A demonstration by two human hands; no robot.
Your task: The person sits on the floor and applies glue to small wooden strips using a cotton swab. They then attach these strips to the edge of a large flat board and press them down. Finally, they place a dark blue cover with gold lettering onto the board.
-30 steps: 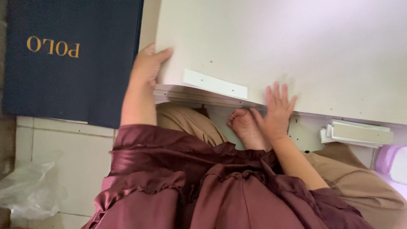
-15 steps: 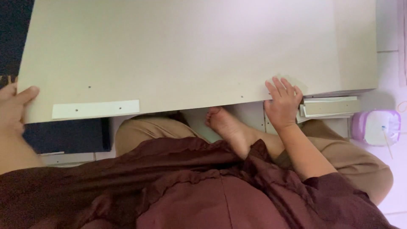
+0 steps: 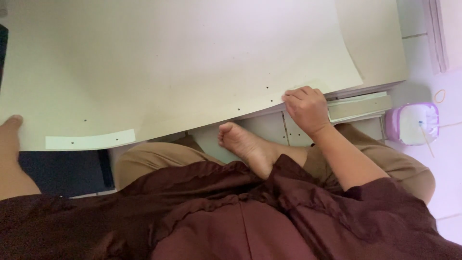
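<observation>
A large cream cardboard sheet [image 3: 183, 62] with small holes and a pale strip along its near edge fills the upper view, bowed over my lap. My left hand [image 3: 9, 132] holds its near left edge, thumb lying on top. My right hand [image 3: 305, 108] grips the near right edge with fingers curled over it. Below the sheet I see my bare foot [image 3: 245, 144], tan trousers and a maroon ruffled garment.
A second cream board [image 3: 380, 58] lies under the sheet at right, with a flat pale strip [image 3: 361, 107] at its edge. A small purple and white container [image 3: 414, 124] stands on the tiled floor at right. A dark navy box [image 3: 62, 171] sits at lower left.
The sheet has swung across from the right and now covers the navy box. My left hand slid to the left frame edge; my right hand's fingers went from spread flat to curled on the edge.
</observation>
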